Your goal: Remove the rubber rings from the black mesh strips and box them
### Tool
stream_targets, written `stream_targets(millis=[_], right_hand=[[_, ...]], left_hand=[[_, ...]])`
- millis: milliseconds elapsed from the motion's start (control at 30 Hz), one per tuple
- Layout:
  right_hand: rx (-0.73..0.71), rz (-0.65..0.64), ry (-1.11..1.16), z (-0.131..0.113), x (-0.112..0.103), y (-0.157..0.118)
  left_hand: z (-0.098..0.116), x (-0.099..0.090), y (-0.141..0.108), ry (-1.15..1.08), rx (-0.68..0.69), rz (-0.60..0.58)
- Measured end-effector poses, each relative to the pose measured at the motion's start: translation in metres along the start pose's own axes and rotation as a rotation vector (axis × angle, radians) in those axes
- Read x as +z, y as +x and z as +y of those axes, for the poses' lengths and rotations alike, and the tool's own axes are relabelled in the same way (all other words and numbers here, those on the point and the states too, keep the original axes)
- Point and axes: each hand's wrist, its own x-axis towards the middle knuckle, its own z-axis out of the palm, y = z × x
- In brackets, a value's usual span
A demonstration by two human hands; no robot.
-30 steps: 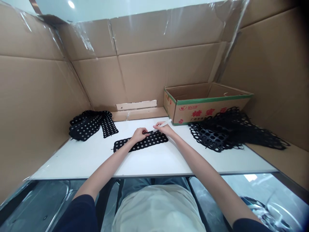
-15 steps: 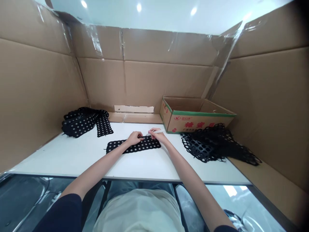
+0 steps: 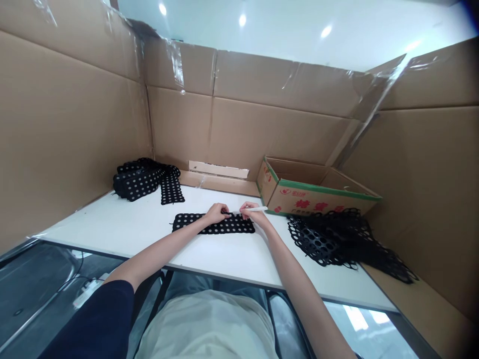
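The left hand (image 3: 216, 213) presses a black perforated rubber strip (image 3: 213, 225) onto the white table (image 3: 112, 230), while the right hand (image 3: 253, 213) grips a white pen (image 3: 259, 209).

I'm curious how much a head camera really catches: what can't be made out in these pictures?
All from the head view:
The white pen-like stick: its tip is hidden by the fingers of the right hand.
The black perforated mat strip: the part under the left hand is hidden.
The cardboard box: its small print is too small to read.
The black mesh heap: too tangled to count its pieces.
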Motion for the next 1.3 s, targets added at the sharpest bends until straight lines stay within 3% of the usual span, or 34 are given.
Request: stream_targets(millis=[467, 1033, 1300], right_hand=[[-0.010, 0.001, 0.011, 0.003, -0.001, 0.003], [0.027, -0.036, 0.009, 0.003, 0.000, 0.014], [0.112, 0.081, 0.167, 0.017, 0.006, 0.012]], left_hand=[[0.001, -0.006, 0.001, -0.017, 0.009, -0.034], [0.001, 0.001, 0.002, 0.003, 0.177, 0.018], [0.003, -0.005, 0.004, 0.005, 0.035, -0.045]])
